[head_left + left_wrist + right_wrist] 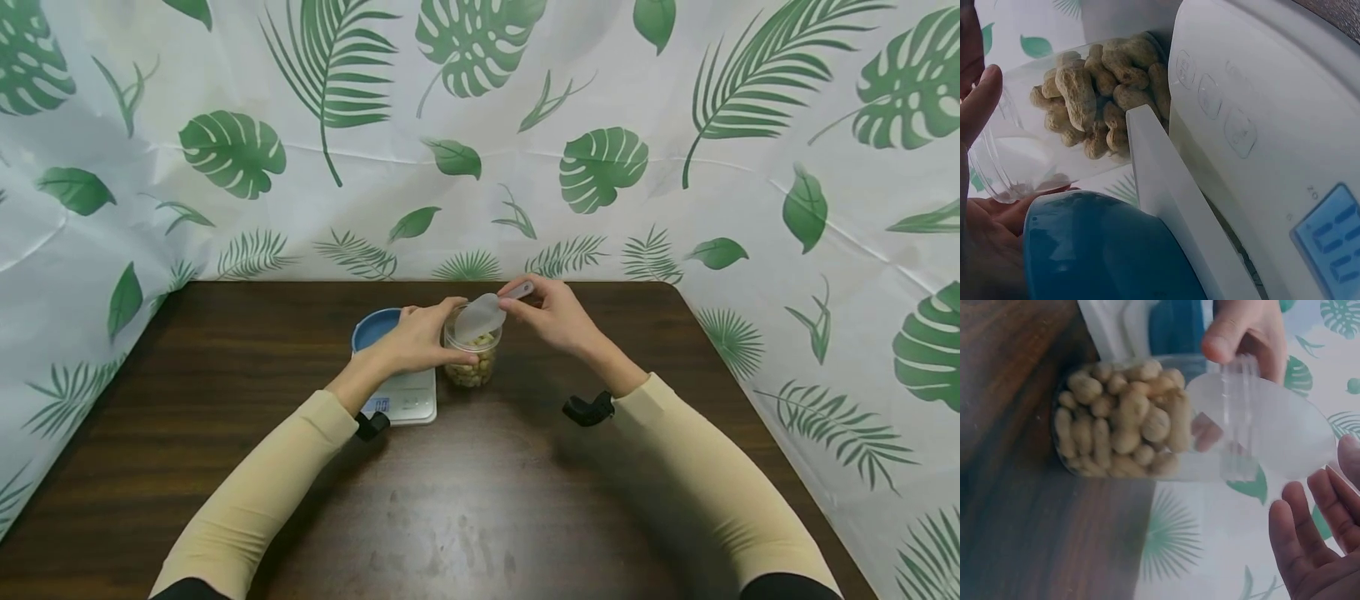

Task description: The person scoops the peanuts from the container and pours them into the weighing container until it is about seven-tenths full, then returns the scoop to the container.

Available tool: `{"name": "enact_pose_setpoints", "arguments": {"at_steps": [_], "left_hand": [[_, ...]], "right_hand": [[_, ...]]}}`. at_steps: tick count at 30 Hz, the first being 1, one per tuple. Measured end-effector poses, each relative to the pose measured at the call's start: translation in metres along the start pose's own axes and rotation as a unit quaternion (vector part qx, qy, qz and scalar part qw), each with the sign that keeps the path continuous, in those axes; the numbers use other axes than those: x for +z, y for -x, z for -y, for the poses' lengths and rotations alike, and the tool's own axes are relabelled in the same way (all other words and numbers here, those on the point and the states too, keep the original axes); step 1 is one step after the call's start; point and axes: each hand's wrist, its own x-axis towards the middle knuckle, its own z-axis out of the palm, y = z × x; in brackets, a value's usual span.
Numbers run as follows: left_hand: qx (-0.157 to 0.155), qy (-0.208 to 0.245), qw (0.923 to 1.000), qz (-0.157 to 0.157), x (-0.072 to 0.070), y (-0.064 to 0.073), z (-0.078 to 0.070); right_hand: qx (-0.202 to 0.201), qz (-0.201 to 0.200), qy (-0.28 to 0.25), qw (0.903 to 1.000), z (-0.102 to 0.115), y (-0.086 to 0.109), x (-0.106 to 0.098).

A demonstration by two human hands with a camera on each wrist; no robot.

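A clear plastic jar about two-thirds full of unshelled peanuts stands upright on the table. My left hand holds it near the rim, thumb on the near side and fingers around the far side. Between thumb and fingers, my right hand pinches the handle of a translucent white scoop. The scoop's bowl dips tilted into the jar's mouth, above the peanuts; no peanut shows on it. Just left of the jar, a blue bowl sits on a white kitchen scale, partly hidden behind my left hand in the head view.
The dark wooden table reaches back to a white curtain printed with green leaves. The scale's lit display faces me. A black wrist mount hangs under each forearm.
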Motion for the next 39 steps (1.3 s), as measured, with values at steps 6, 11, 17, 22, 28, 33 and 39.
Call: {"name": "enact_pose_setpoints", "arguments": {"at_steps": [6,11,17,22,28,33,39], "left_hand": [[-0.003,0.005,1.0,0.007,-0.001,0.001,0.0],[0.001,0.01,0.9999,0.008,-0.001,0.001,0.001],[0.001,0.01,0.9999,0.007,-0.003,0.003,0.002],[-0.001,0.009,0.9999,0.008,-0.003,0.004,0.001],[-0.004,0.001,1.0,0.007,-0.001,0.004,0.002],[-0.015,-0.003,0.9998,0.014,-0.001,0.004,0.001],[-0.02,0.001,0.9997,0.016,-0.001,0.005,0.0]], "right_hand": [[-0.002,0.01,0.034,0.9994,0.01,-0.003,-0.011],[0.001,0.023,0.045,0.9987,0.017,-0.004,-0.019],[0.01,0.038,0.062,0.9973,0.026,-0.007,-0.025],[0.001,0.056,0.073,0.9958,0.036,-0.012,-0.028],[-0.004,0.082,0.118,0.9896,0.052,-0.019,-0.03],[-0.007,0.116,0.17,0.9785,0.064,-0.025,-0.026],[-0.03,0.149,0.214,0.965,0.073,-0.032,-0.015]]}}
